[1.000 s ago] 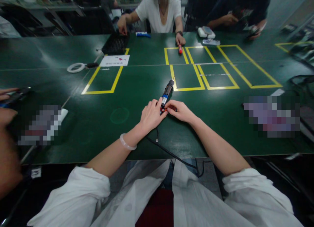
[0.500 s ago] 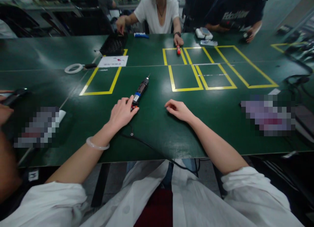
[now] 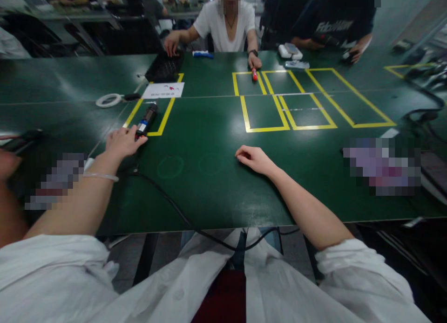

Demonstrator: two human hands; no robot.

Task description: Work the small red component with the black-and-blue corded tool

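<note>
My left hand (image 3: pixel 122 144) is closed round the rear end of a black electric screwdriver (image 3: pixel 148 117) with a blue band. The screwdriver points away from me, its front part over the left yellow tape rectangle (image 3: pixel 166 120). A black cable (image 3: pixel 174 207) trails from near that hand over the table edge towards my lap. My right hand (image 3: pixel 257 159) rests on the green table (image 3: pixel 209 197) with fingers curled in and nothing visible in them. It lies on the near side of the middle tape rectangles (image 3: pixel 267 128).
A printed sheet (image 3: pixel 164 90), a black perforated tray (image 3: pixel 164 67) and a coiled white cable (image 3: pixel 109 100) lie at the far left. Opposite, a person's hand (image 3: pixel 254 61) is at a red object (image 3: pixel 254 75). Blurred-out items lie left and right. Another person's hand (image 3: pixel 9 164) is at far left.
My left hand has carried the screwdriver leftwards, from mid-table to the left tape rectangle, and the cable has been drawn along. My right hand has stayed in place.
</note>
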